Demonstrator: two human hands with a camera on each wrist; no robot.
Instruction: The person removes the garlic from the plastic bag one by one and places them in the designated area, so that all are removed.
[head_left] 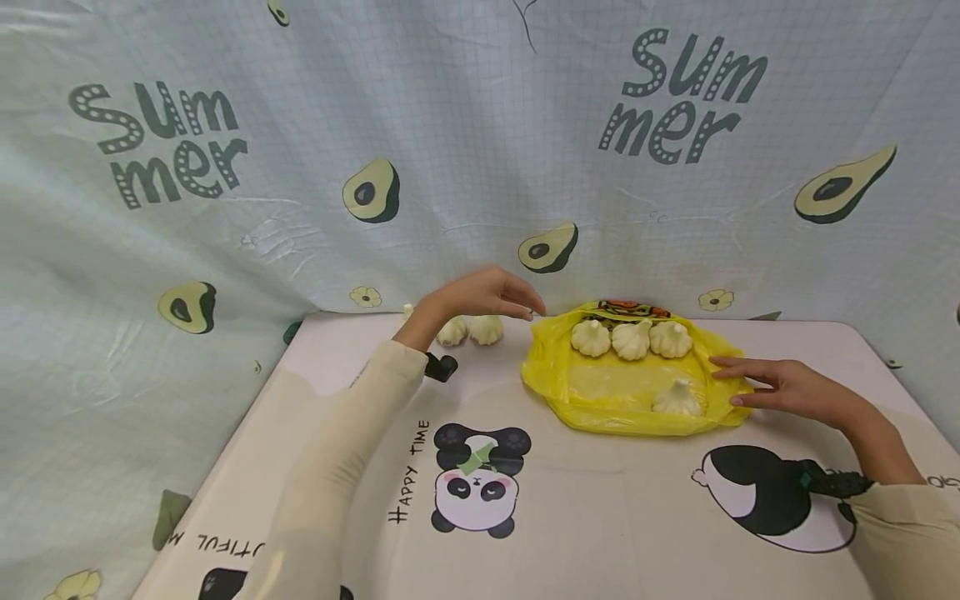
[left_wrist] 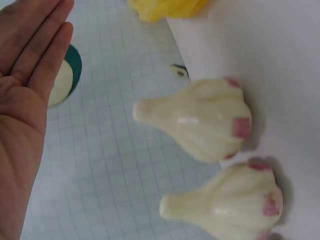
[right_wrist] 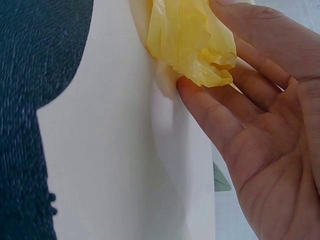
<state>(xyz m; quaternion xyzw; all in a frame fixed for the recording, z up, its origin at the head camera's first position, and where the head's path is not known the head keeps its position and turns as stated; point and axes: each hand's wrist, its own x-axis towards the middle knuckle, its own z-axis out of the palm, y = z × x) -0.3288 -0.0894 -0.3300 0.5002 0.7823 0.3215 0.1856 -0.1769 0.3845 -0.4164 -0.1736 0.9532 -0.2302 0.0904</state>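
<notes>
A yellow plastic bag (head_left: 600, 421) lies spread on the table. Three garlic bulbs (head_left: 632, 340) sit in a row at its back, and another garlic bulb (head_left: 678, 400) lies near its front right. My left hand (head_left: 491, 292) hovers just off the bag's left edge, fingers extended and nothing in the palm. Below and behind that wrist stand more garlic bulbs (head_left: 486, 330), two of them large in the left wrist view with pink patches. At the bag's right rim, my right hand (head_left: 802, 392) holds the crumpled plastic (right_wrist: 195, 45) between thumb and fingers.
The light tablecloth (head_left: 585, 508) carries panda prints and lettering. Behind the table's back edge hangs a pale curtain (head_left: 465, 125) with avocado prints, close behind the bag and garlic. The left forearm (head_left: 337, 467) reaches across the table's left half.
</notes>
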